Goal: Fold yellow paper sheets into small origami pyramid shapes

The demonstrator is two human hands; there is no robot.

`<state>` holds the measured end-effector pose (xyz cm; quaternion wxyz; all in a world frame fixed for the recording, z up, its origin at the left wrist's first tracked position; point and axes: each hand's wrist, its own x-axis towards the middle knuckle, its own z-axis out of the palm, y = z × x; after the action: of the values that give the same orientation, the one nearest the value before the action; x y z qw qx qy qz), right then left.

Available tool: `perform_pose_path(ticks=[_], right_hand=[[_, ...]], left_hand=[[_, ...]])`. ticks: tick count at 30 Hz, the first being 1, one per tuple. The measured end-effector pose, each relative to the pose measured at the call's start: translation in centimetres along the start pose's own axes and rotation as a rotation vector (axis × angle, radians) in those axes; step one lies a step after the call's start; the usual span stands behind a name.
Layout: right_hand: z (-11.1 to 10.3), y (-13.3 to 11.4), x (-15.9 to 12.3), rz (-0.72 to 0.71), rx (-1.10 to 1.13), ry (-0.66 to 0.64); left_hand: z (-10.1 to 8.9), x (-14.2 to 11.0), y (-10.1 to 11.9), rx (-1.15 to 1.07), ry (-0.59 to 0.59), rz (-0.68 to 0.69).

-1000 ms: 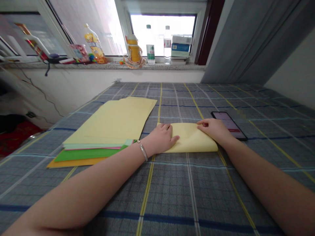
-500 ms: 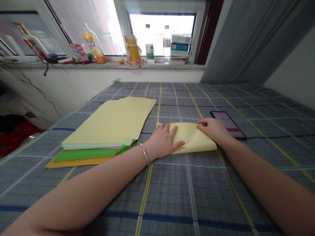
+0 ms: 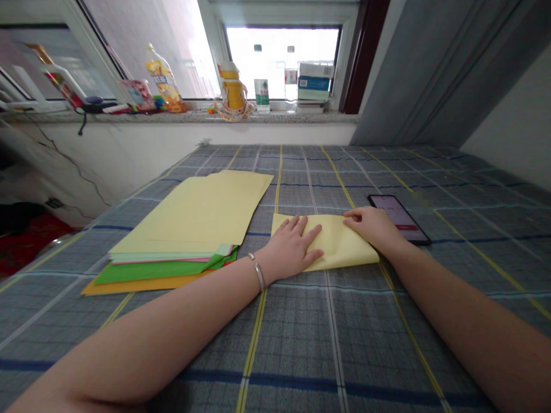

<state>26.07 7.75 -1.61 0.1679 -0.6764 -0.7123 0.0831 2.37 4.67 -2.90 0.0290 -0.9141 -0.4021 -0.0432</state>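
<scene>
Folded yellow paper (image 3: 340, 252) lies on the checked cloth (image 3: 344, 338). To its left sits our one stack of coloured sheets (image 3: 193, 212). Our left hand (image 3: 290, 249) presses the paper flat, fingers spread wider than earlier, gripping nothing; our right hand (image 3: 370, 225) rests lightly curled on it, just beside one phone (image 3: 400, 215).

Folded paper (image 3: 340, 241) between paper stack (image 3: 193, 212) and phone (image 3: 399, 215), all on a bedspread (image 3: 387, 344)
</scene>
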Motion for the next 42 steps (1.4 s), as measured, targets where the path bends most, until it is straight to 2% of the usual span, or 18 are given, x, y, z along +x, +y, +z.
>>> perform_pose_path(ticks=[8,10,12,15,16,18,24,31,42], right_hand=[[0.7,1.0,0.7,-0.054,-0.029,0.065],[0.0,0.7,0.6,-0.148,-0.056,0.090],[-1.1,-0.1,0.1,-0.323,-0.096,0.056],[-2.4,-2.0,-0.9,-0.559,-0.070,-0.163],[-2.5,-2.6,-1.2,-0.567,-0.026,-0.274],[-2.2,-3.5,-1.7,-0.487,-0.017,-0.455],[-0.6,-3.7,-2.0,-0.427,-0.057,-0.431],[-1.0,-4.0,-2.5,-0.415,-0.055,-0.438],[-1.0,-3.5,-2.8,-0.431,-0.233,-0.414]], left_hand=[[0.1,0.1,0.1,-0.052,0.023,-0.008],[0.1,0.1,0.1,-0.057,0.027,-0.009],[0.1,0.1,0.1,-0.055,0.030,-0.007],[0.2,0.1,0.2,-0.048,0.038,0.005],[0.2,0.1,0.2,-0.046,0.042,0.008],[0.3,0.1,0.1,-0.042,0.051,0.007],[0.3,0.2,0.0,-0.034,0.041,0.018],[0.0,0.3,-0.3,-0.086,-0.022,0.018],[-1.7,-0.1,-1.6,-0.105,-0.205,0.060]])
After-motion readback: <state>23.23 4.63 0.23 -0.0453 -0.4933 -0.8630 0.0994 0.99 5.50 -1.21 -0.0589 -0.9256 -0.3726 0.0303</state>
